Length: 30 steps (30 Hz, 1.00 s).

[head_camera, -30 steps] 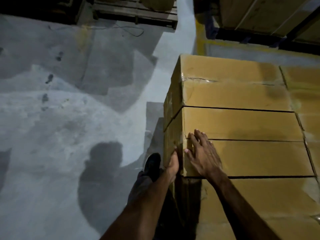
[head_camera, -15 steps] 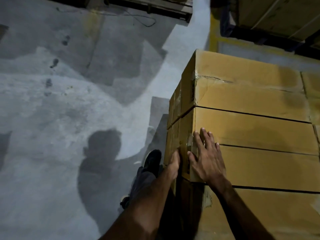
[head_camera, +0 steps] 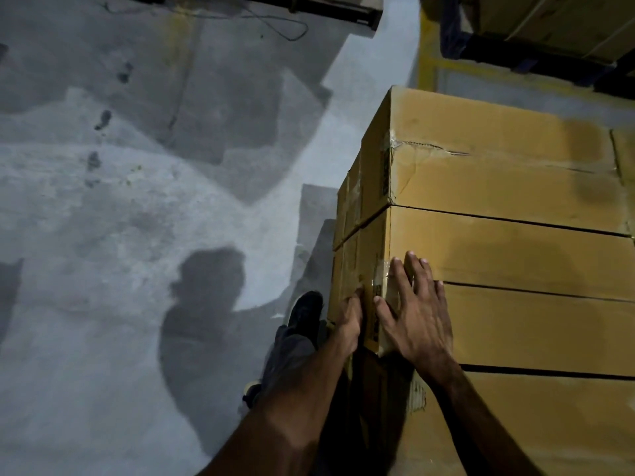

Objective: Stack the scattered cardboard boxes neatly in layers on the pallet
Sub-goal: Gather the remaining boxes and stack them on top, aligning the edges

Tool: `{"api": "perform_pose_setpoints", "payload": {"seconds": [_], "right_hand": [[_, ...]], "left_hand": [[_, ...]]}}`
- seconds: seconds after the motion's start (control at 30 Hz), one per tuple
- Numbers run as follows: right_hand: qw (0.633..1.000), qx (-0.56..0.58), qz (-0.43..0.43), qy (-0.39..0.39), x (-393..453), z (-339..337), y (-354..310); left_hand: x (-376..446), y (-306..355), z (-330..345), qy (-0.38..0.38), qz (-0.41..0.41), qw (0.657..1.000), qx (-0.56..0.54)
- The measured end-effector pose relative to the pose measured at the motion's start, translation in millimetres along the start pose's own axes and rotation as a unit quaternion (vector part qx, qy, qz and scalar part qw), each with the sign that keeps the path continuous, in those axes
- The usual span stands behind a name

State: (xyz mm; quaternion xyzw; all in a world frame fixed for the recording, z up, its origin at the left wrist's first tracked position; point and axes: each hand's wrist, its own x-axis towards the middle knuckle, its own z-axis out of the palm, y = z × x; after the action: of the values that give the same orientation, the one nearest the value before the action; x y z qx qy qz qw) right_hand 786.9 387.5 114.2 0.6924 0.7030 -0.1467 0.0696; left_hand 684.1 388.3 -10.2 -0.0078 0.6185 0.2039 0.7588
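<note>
- Since half a second ago, both hands have kept to the same near corner of the box; the right hand's fingers have slid a little further along its top, and the view has shifted slightly.
- Nearest, two bare forearms reach up from the bottom edge toward the stack.
- Right hand (head_camera: pixel 417 319) lies palm-down on the top of the middle cardboard box (head_camera: pixel 515 269), fingers straight and slightly spread, thumb at the taped corner edge.
- Left hand (head_camera: pixel 350 319) presses against the side face of that same box just round the corner; its fingers look straight and close together, though they are partly hidden.
- That box sits in the top layer of the stack, touching the nearer box (head_camera: pixel 532 424) below the hands and the farther box (head_camera: pixel 498 166), which has a crumpled, taped seam.
- A dark shoe (head_camera: pixel 305 312) stands on the grey concrete floor (head_camera: pixel 120 235) beside the stack.
- Farther off, more stacked cartons (head_camera: pixel 549 25) stand at top right behind a yellow floor line (head_camera: pixel 427 56).
</note>
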Motion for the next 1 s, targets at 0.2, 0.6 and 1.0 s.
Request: {"api": "perform_pose_setpoints", "payload": {"seconds": [0.2,0.6,1.0], "right_hand": [[1.000,-0.006,-0.002,-0.004,4.4,-0.6,-0.3],[1.000,-0.008,-0.020,-0.008,30.0,-6.8,2.9],[0.995,0.079,0.050,0.030,15.1,-20.5,7.6]], "left_hand": [[10.3,-1.1,4.9,0.006,-0.007,1.000,0.018],[-2.1,43.0,6.8,0.036,0.055,0.992,0.110],[-17.6,131.5,31.2,0.068,0.262,0.950,0.153]]}}
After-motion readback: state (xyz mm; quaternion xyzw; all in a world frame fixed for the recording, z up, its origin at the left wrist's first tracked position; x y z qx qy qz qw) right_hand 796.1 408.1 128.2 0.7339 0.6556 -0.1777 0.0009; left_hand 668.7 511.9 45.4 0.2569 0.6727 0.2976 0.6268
